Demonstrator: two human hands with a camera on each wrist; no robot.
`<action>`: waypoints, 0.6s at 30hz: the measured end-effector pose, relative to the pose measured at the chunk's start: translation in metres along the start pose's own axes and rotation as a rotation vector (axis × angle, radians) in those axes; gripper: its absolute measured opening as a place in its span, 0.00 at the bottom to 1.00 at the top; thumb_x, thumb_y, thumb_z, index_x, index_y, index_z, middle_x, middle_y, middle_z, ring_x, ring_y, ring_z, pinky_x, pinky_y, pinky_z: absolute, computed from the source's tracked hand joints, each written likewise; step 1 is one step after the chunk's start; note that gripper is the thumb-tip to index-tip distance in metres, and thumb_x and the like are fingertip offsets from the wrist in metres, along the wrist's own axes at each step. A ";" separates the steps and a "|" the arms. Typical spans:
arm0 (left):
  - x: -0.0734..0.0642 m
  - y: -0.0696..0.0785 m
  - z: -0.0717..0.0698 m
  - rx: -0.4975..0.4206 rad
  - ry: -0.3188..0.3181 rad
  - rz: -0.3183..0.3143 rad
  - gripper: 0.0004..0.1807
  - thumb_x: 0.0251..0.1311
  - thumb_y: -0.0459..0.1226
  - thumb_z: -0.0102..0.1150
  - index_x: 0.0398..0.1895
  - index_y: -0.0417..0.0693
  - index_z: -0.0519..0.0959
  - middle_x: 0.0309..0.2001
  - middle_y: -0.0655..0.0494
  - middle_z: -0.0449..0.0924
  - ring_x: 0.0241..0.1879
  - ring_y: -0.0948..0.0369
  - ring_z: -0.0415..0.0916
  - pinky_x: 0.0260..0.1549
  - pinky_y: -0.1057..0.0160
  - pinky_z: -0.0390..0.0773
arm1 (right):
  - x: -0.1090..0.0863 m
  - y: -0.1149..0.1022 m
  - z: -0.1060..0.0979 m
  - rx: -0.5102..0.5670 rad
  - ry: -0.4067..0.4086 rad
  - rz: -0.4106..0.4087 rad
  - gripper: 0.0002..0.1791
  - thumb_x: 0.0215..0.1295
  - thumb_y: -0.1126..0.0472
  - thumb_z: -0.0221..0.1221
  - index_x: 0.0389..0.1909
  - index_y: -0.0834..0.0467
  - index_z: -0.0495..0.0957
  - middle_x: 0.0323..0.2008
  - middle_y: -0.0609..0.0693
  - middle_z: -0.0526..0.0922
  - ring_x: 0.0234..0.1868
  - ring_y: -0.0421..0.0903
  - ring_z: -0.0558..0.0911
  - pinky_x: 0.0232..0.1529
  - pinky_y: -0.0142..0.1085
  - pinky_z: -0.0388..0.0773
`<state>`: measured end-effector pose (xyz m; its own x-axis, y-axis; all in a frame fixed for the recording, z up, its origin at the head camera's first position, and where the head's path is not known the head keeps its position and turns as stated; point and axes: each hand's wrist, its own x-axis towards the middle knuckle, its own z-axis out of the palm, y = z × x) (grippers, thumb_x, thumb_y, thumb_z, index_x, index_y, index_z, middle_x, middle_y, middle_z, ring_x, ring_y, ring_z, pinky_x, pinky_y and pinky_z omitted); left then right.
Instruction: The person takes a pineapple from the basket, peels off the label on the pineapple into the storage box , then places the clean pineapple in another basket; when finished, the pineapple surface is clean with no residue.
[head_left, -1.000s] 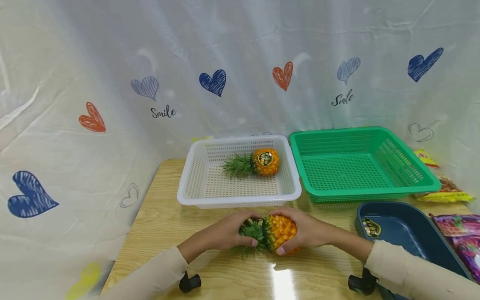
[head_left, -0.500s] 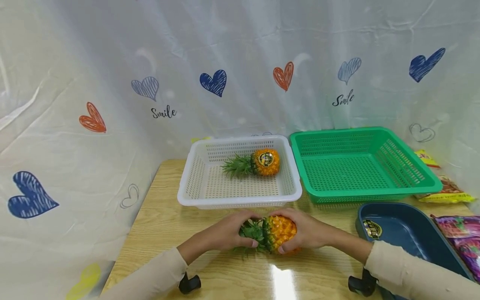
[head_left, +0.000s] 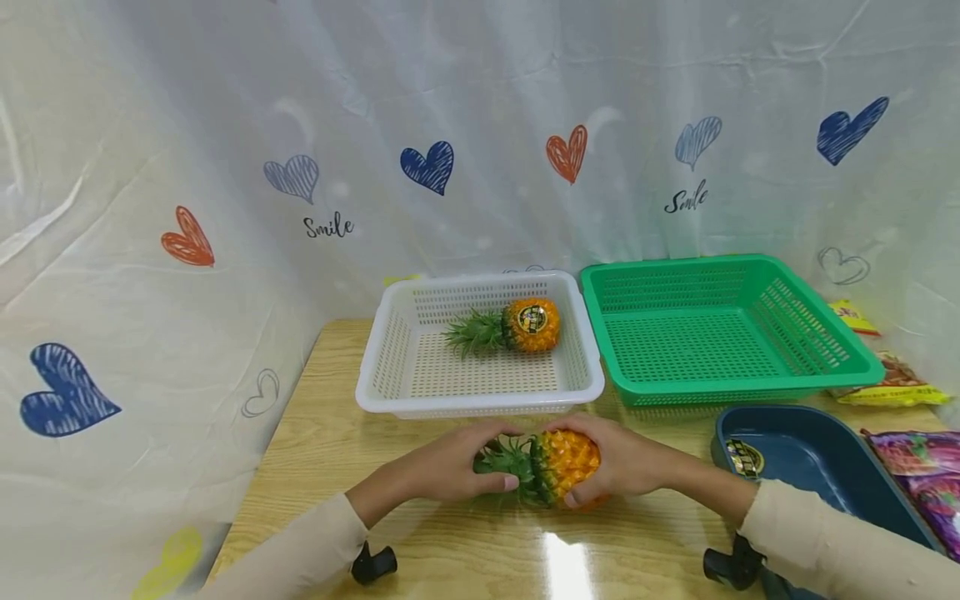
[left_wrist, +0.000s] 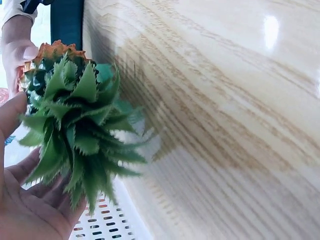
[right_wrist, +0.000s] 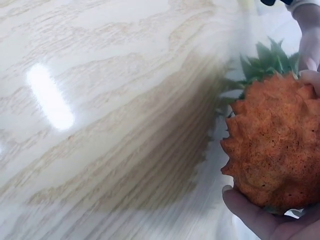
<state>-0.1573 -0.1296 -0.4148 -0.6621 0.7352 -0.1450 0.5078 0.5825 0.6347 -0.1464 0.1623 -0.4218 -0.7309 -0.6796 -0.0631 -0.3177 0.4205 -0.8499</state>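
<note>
A small pineapple (head_left: 567, 458) lies sideways just above the wooden table, its orange body to the right and its green leaves (left_wrist: 75, 130) to the left. My right hand (head_left: 632, 457) grips the body, thumb on the near side and fingers over the far side. Around the leafy crown curves my left hand (head_left: 453, 462), with the thumb in front and the fingers behind. In the right wrist view the spiky base of the fruit (right_wrist: 275, 145) faces the camera. Behind, a white basket (head_left: 480, 402) holds a second pineapple (head_left: 532, 325) with a black and gold label.
Right of the white basket stands a green basket (head_left: 742, 387). A dark blue bin (head_left: 810, 450) with a label inside lies by the right forearm. Snack bags (head_left: 892, 383) and purple packets (head_left: 926, 467) line the right edge. A curtain (head_left: 480, 125) hangs behind.
The pineapple and my right hand have shifted slightly to the right. My left hand stays at the leaves, with its wrist a little further left.
</note>
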 end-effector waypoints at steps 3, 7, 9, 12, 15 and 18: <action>-0.002 0.002 -0.003 -0.020 -0.009 0.003 0.39 0.66 0.65 0.53 0.75 0.62 0.62 0.72 0.60 0.66 0.67 0.58 0.70 0.60 0.52 0.76 | -0.003 -0.002 -0.003 -0.007 -0.003 -0.017 0.42 0.49 0.53 0.75 0.67 0.50 0.70 0.56 0.53 0.74 0.46 0.46 0.78 0.41 0.35 0.81; -0.005 0.002 -0.007 -0.058 -0.019 0.012 0.38 0.67 0.64 0.53 0.76 0.61 0.61 0.71 0.59 0.66 0.64 0.58 0.72 0.57 0.55 0.78 | -0.007 -0.003 -0.007 -0.005 -0.021 0.000 0.42 0.50 0.53 0.75 0.68 0.52 0.70 0.55 0.53 0.73 0.46 0.46 0.78 0.41 0.36 0.81; -0.007 0.003 -0.010 -0.078 -0.021 0.020 0.37 0.67 0.62 0.54 0.76 0.64 0.61 0.71 0.59 0.65 0.65 0.57 0.72 0.57 0.55 0.78 | -0.010 -0.003 -0.009 -0.011 -0.030 -0.008 0.43 0.50 0.53 0.74 0.68 0.53 0.69 0.55 0.53 0.74 0.46 0.46 0.78 0.40 0.36 0.81; -0.011 0.004 -0.016 -0.098 -0.007 0.041 0.35 0.69 0.59 0.55 0.75 0.67 0.60 0.71 0.59 0.65 0.65 0.57 0.72 0.59 0.55 0.77 | -0.014 -0.005 -0.014 -0.028 -0.037 -0.029 0.43 0.50 0.53 0.74 0.68 0.53 0.69 0.54 0.54 0.74 0.45 0.46 0.78 0.39 0.36 0.81; -0.014 0.006 -0.022 -0.103 0.028 0.068 0.33 0.70 0.57 0.56 0.75 0.65 0.61 0.70 0.60 0.67 0.64 0.57 0.73 0.60 0.54 0.76 | -0.020 -0.005 -0.020 -0.030 -0.044 -0.050 0.42 0.50 0.54 0.74 0.68 0.54 0.69 0.54 0.55 0.74 0.45 0.46 0.78 0.38 0.37 0.82; -0.017 0.006 -0.028 -0.089 0.078 0.096 0.33 0.70 0.55 0.57 0.74 0.59 0.63 0.68 0.58 0.71 0.63 0.55 0.75 0.60 0.53 0.76 | -0.026 -0.006 -0.026 -0.019 -0.054 -0.058 0.42 0.50 0.56 0.74 0.68 0.53 0.69 0.54 0.56 0.73 0.44 0.46 0.78 0.37 0.38 0.82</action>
<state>-0.1587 -0.1484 -0.3872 -0.6555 0.7549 -0.0231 0.5223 0.4753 0.7080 -0.1410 0.1936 -0.4018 -0.6774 -0.7344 -0.0425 -0.3706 0.3906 -0.8427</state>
